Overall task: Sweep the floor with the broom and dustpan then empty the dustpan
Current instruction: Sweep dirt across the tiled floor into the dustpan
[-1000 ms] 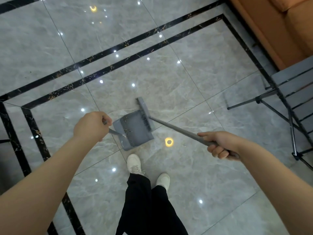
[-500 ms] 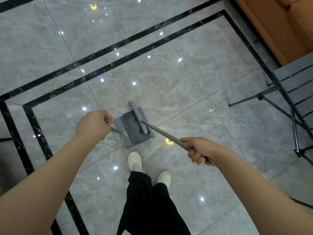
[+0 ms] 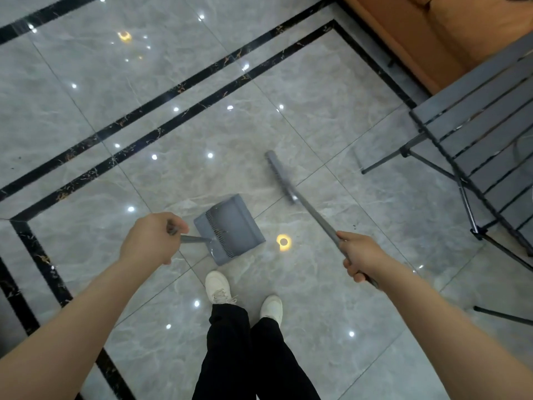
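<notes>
A grey dustpan (image 3: pixel 230 226) sits on the glossy grey tile floor just ahead of my white shoes, its mouth facing up and right. My left hand (image 3: pixel 150 239) grips its long thin handle at the left. My right hand (image 3: pixel 362 256) grips the grey broom handle, which slants up and left to the broom head (image 3: pixel 279 176). The broom head is blurred and lies well apart from the pan, up and to its right. A few dark specks (image 3: pixel 354 226) lie on the floor near the broom handle.
A grey slatted folding table or chair (image 3: pixel 487 134) on thin black legs stands at the right. An orange sofa (image 3: pixel 450 27) fills the top right corner. Black inlay stripes (image 3: pixel 161 103) cross the floor. My legs in black trousers (image 3: pixel 245 356) are at the bottom centre.
The broom head, which lay on the dustpan, has swung out to the right and away from it. The right hand moved right with the handle. The dustpan and left hand stayed put.
</notes>
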A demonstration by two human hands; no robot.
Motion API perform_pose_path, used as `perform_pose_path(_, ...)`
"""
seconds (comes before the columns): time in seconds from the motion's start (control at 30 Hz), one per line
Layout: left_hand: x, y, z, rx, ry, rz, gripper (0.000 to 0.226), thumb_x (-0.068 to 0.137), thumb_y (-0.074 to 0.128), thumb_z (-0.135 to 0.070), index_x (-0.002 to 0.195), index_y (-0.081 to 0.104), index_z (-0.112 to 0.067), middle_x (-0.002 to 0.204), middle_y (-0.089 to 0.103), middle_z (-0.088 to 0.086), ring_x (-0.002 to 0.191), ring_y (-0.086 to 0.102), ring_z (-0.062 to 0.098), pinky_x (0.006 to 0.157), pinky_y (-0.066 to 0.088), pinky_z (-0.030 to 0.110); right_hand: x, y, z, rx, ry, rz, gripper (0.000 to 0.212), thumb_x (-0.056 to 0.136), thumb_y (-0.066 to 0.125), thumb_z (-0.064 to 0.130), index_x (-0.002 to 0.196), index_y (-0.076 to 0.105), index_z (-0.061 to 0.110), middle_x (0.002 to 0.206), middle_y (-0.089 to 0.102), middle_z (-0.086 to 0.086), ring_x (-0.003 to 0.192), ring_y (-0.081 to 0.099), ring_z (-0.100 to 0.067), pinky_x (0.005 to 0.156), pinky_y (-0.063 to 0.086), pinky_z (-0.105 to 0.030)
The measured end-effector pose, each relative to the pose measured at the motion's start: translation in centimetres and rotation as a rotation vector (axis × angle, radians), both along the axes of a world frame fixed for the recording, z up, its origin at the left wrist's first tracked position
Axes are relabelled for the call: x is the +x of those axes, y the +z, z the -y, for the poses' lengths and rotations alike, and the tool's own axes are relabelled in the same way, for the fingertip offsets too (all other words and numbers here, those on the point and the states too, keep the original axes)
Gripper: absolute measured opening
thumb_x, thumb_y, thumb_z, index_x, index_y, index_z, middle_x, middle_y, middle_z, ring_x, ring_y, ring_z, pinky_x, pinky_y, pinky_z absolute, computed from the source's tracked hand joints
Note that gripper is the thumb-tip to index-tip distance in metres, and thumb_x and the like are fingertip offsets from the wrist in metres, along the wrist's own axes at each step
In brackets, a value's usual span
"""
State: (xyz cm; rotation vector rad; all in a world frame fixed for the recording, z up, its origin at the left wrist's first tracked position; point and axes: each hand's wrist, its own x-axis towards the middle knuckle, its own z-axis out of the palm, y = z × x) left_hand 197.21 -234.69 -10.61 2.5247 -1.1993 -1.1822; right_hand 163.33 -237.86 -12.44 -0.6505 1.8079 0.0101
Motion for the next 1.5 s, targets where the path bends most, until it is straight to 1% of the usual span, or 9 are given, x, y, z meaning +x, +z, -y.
perform_pose_path(0.13, -2.4, -0.6, 0.8, 0.034, -0.109, 0.008, 0.032, 0.087, 0.047, 0.005, 0.093, 0.069, -0.017, 0.096, 0.059, 0.0, 0.049, 0.057, 0.019, 0.044, 0.045, 0.024, -6.8, -1.8, -0.8, -0.025, -0.057, -0.16, 0.047, 0.094, 0.03, 0.004, 0.132, 0.053, 0.02, 0.064, 0.045, -0.011, 0.046, 0.036, -0.019, 0.04, 0.028, -0.022)
perform_pose_path(0.27, -3.2, -1.1, 1.6, 0.029, -0.132, 0.028, 0.031, 0.087, 0.05, 0.002, 0.088, 0.07, -0.022, 0.09, 0.063, -0.003, 0.063, 0.066, 0.028, 0.059, 0.059, 0.037, -13.0, -3.4, -1.9, 0.023, -0.095, -0.312, 0.044, 0.093, 0.029, -0.001, 0.131, 0.049, 0.005, 0.067, 0.05, -0.017, 0.055, 0.044, -0.028, 0.053, 0.032, -0.036)
perform_pose_path(0.43, -3.6, -0.8, 2.5, 0.034, -0.133, 0.074, 0.028, 0.088, 0.052, -0.001, 0.085, 0.071, -0.022, 0.091, 0.063, -0.002, 0.07, 0.068, 0.034, 0.066, 0.06, 0.044, -15.9, -3.6, -3.4, 0.101, -0.256, -0.223, 0.044, 0.096, 0.023, 0.002, 0.135, 0.043, 0.005, 0.057, 0.036, -0.006, 0.04, 0.031, -0.016, 0.032, 0.024, -0.018)
perform_pose_path(0.5, -3.9, -0.8, 2.6, 0.026, -0.136, 0.091, 0.027, 0.088, 0.053, -0.002, 0.086, 0.072, -0.021, 0.095, 0.062, -0.001, 0.067, 0.067, 0.034, 0.065, 0.06, 0.042, -15.5, -3.3, -4.2, 0.122, -0.31, -0.138, 0.047, 0.097, 0.022, 0.003, 0.139, 0.041, 0.009, 0.056, 0.033, -0.003, 0.038, 0.027, -0.013, 0.027, 0.02, -0.012)
perform_pose_path(0.93, -4.0, 0.2, 0.9, 0.034, -0.111, 0.064, 0.027, 0.087, 0.053, -0.002, 0.082, 0.071, -0.022, 0.093, 0.067, 0.002, 0.067, 0.067, 0.031, 0.068, 0.06, 0.044, -5.2, -0.1, -6.9, 0.142, -0.271, 0.092, 0.052, 0.097, 0.024, 0.006, 0.142, 0.04, 0.025, 0.058, 0.035, -0.003, 0.035, 0.027, -0.01, 0.031, 0.021, -0.015)
perform_pose_path(1.1, -1.9, 0.8, -1.4, 0.073, -0.107, 0.054, 0.025, 0.088, 0.053, -0.002, 0.087, 0.07, -0.02, 0.093, 0.065, 0.002, 0.057, 0.066, 0.029, 0.065, 0.058, 0.038, -4.4, 1.6, -7.7, 0.081, -0.283, 0.055, 0.049, 0.098, 0.028, 0.006, 0.142, 0.042, 0.023, 0.058, 0.036, -0.004, 0.033, 0.027, -0.009, 0.03, 0.021, -0.014)
perform_pose_path(1.2, 0.4, 1.1, -3.0, 0.095, -0.051, 0.047, 0.026, 0.089, 0.051, 0.001, 0.087, 0.07, -0.016, 0.094, 0.062, 0.004, 0.062, 0.065, 0.033, 0.064, 0.058, 0.04, -4.2, 1.5, -7.3, 0.062, -0.281, -0.026, 0.049, 0.098, 0.027, 0.007, 0.143, 0.041, 0.023, 0.06, 0.038, -0.005, 0.037, 0.029, -0.012, 0.03, 0.022, -0.014)
perform_pose_path(1.37, 3.8, 0.8, -6.2, 0.119, 0.034, 0.079, 0.025, 0.09, 0.051, -0.001, 0.088, 0.07, -0.018, 0.094, 0.063, 0.002, 0.06, 0.064, 0.026, 0.063, 0.058, 0.037, -1.3, -0.1, -6.5, 0.134, -0.195, -0.012, 0.051, 0.098, 0.024, 0.008, 0.145, 0.039, 0.023, 0.06, 0.034, -0.003, 0.036, 0.028, -0.011, 0.03, 0.022, -0.014)
perform_pose_path(1.5, 4.1, -0.3, -7.8, 0.089, 0.064, 0.085, 0.027, 0.089, 0.05, -0.002, 0.088, 0.069, -0.021, 0.092, 0.063, 0.0, 0.053, 0.063, 0.023, 0.055, 0.053, 0.028, 2.9, 0.4, -7.0, 0.187, 0.01, 0.079, 0.049, 0.097, 0.026, 0.007, 0.14, 0.043, 0.024, 0.061, 0.032, -0.002, 0.039, 0.025, -0.01, 0.03, 0.022, -0.016)
